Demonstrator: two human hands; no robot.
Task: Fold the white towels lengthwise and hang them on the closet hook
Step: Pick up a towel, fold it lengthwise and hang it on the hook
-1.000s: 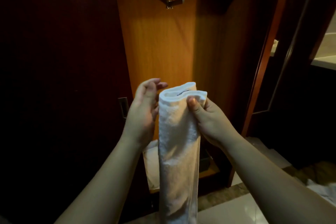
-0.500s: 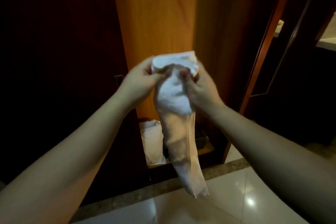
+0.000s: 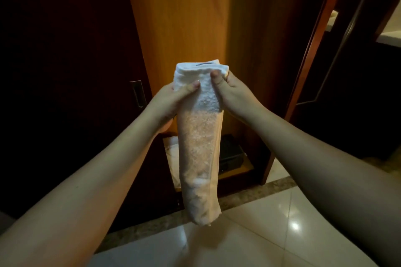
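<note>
Presently, the white towel point(image 3: 198, 136) hangs as a long narrow strip in front of the open closet point(image 3: 180, 28), held at its top end by both hands. The left hand point(image 3: 169, 99) grips the left edge of the top fold, thumb pressed across the near face and fingers curled behind the cloth. The right hand point(image 3: 234, 95) grips the right edge at the same height, thumb on the near face just beside the left thumb, fingers wrapped behind. Both hands are clamped on the towel; neither is free.

Compared with half a second ago, the top of the towel is flattened into a squarer, layered edge instead of a bunched mass between the hands. The strip now hangs straighter and wider, and its lower end is rounded rather than trailing to a thin point. One second ago only the right hand pinched the towel, while the left hand was apart from it with fingers relaxed.

The metal hook seen near the top edge earlier is out of view now.

Far behind the towel, a second pale cloth point(image 3: 171, 149) lies on the closet's low shelf point(image 3: 243, 169), left of a dark box point(image 3: 230, 154). A dark door point(image 3: 65, 71) with a recessed handle point(image 3: 137, 93) stands at left. Glossy floor tiles point(image 3: 260, 234) lie near.
</note>
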